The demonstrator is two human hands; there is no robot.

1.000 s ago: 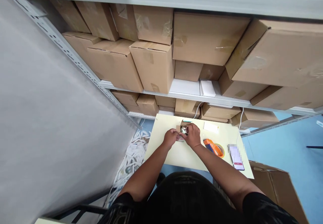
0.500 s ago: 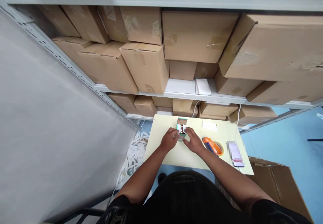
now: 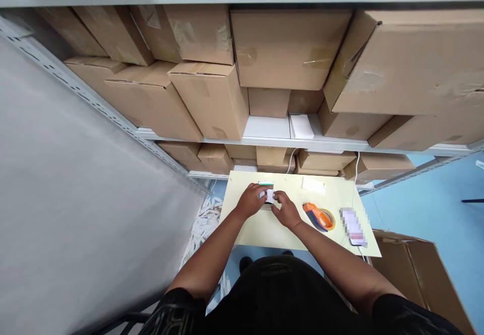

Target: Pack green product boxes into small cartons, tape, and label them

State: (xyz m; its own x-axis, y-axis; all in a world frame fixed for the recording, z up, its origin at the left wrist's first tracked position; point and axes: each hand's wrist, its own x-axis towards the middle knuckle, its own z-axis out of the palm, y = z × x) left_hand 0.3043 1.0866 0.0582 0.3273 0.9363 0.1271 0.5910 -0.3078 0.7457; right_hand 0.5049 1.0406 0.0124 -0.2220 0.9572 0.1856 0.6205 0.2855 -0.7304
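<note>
A small open box with a green edge lies on the pale yellow table in front of me. Over its left side my left hand is closed, with curled fingers and thumb on the box. A small white piece, perhaps folded card, shows at the box between my two hands. My right hand comes in from the right and pinches that white piece at its right edge. Fingers cover much of the box, so its contents cannot be made out.
Right of my hands lie an orange tape dispenser, a roll of yellow tape and a phone with a cable. Farther back is a white card. Shelves of cardboard boxes rise behind; an open carton stands at the right.
Both hands stay at the box. My left hand has shifted over its left side, and the white piece now shows as one flat patch between my fingers. The view has tilted slightly.
</note>
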